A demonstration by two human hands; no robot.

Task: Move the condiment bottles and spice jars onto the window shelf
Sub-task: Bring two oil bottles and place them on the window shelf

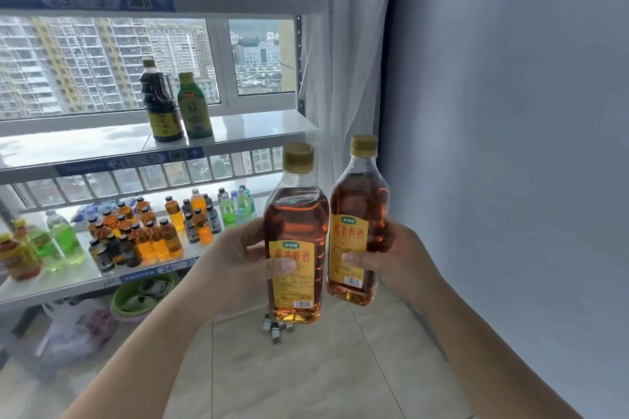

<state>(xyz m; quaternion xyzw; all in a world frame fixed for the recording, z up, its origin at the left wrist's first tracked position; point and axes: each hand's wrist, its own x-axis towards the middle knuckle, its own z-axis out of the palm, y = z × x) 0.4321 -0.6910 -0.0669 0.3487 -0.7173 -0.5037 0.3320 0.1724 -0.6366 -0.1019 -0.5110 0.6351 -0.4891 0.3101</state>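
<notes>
Though clear, two amber-filled bottles (295, 214) (357, 201)

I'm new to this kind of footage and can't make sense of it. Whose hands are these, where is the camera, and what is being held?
There is no machine here. A person wears one wide-angle camera on the head, looking forward and down, so the two arms reaching in from below are their own. The left hand grips one amber bottle with a gold cap and yellow label. The right hand grips a second amber bottle that matches it. Both are held upright in the air, in front of a rack by a window. On the middle shelf a dark sauce bottle and a green bottle stand side by side. The lower shelf carries many small drink bottles. A few tiny bottles sit on the floor.
</notes>
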